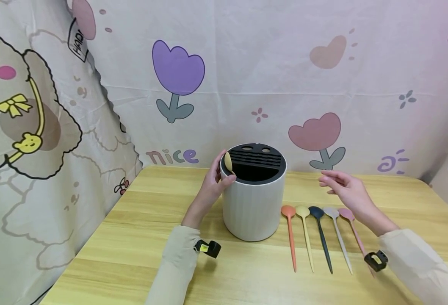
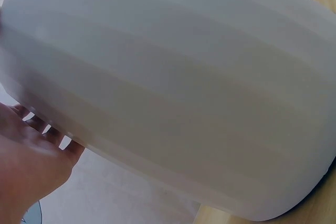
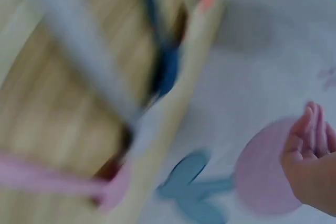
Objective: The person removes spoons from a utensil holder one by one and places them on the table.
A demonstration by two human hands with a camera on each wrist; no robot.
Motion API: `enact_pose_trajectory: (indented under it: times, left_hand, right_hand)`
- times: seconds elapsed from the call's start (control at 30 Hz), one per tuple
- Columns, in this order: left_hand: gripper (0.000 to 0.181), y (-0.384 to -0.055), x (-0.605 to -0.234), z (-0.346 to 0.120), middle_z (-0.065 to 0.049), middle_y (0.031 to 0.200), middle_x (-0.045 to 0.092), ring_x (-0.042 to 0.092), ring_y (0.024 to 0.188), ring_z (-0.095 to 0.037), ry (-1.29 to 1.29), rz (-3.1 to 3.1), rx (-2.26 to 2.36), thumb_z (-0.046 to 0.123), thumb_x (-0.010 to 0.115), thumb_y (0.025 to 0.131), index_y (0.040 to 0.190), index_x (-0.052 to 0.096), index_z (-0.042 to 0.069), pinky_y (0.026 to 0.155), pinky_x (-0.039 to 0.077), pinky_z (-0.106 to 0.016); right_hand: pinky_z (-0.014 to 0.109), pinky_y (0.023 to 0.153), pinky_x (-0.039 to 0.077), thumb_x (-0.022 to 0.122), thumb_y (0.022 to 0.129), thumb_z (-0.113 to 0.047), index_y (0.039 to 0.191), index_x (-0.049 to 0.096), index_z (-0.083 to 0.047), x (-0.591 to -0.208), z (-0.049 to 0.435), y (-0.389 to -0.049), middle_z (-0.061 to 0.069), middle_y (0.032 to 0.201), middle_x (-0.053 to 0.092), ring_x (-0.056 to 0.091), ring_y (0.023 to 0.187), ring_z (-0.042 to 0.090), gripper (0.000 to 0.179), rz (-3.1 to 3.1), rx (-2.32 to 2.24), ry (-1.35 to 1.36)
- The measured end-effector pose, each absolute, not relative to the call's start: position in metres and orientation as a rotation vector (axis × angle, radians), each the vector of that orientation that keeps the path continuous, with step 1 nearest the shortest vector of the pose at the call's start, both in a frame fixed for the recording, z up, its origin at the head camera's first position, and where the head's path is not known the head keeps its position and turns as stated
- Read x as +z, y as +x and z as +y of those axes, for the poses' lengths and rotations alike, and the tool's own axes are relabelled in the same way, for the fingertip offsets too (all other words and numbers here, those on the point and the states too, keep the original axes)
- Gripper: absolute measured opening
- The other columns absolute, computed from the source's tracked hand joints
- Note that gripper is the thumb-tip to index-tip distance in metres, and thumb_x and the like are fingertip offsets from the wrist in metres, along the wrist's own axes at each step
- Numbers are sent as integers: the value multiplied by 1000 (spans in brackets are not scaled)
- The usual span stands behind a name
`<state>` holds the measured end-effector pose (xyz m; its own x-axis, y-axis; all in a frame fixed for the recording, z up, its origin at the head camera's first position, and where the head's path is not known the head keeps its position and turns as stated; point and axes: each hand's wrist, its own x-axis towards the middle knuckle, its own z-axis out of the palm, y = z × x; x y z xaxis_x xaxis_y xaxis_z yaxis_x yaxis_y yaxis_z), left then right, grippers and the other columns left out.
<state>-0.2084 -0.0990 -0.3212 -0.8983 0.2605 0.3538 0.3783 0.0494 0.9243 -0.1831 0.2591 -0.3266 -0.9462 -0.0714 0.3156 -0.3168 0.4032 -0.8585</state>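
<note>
A white ribbed utensil holder [image 1: 252, 212] with a black slotted lid [image 1: 255, 159] stands upright on the table. My left hand [image 1: 213, 180] holds its left side near the rim, thumb towards the front; the left wrist view shows the fingers [image 2: 46, 132] along the wall. A yellowish oval spoon head [image 1: 228, 161] shows at the lid's left edge, close to the thumb. My right hand [image 1: 347, 190] hovers with loosely bent fingers, nothing in it, above a row of spoons: orange [image 1: 290, 237], pale yellow [image 1: 306, 237], dark blue [image 1: 322, 237], light grey [image 1: 339, 237] and pink [image 1: 355, 231].
The wooden table [image 1: 132, 237] ends at the back against a hanging printed cloth [image 1: 247, 63]. Another cloth fold [image 1: 37, 178] hangs along the left side. The spoons lie right of the holder, handles towards me.
</note>
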Motion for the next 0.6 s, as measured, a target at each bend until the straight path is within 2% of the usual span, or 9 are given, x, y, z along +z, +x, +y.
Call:
enact_pose_trajectory:
  times: [0.13,0.2,0.4,0.6]
  left_hand:
    - [86,-208,-321,-99,-8,156,24,24,141,-25,-680,-2197,-2006,38,60,81,155,20,17,113,18,-51]
    - [87,-208,-321,-100,-8,156,25,24,141,-25,-681,-2190,-2010,38,60,81,155,20,16,113,18,-51]
    - [87,-208,-322,-101,-9,156,24,24,141,-26,-678,-2188,-2004,38,60,80,155,20,15,114,18,-50]
    - [87,-208,-322,-99,-9,156,24,23,141,-26,-687,-2195,-1997,39,60,81,154,21,16,114,17,-51]
  right_hand:
    - [15,71,51,59,97,-13,120,63,-6,-306,230,-172,-16,97,68,64,88,0,25,-2275,1641,447]
    - [16,71,51,60,96,-11,117,65,-10,-295,217,-168,-13,99,69,65,88,3,22,-2228,1646,500]
    - [20,70,53,59,96,-10,119,62,6,-266,184,-159,-11,98,69,67,87,6,28,-2243,1579,575]
    - [19,72,50,65,93,-17,117,66,-1,-245,165,-155,9,102,70,66,86,10,29,-2347,1473,584]
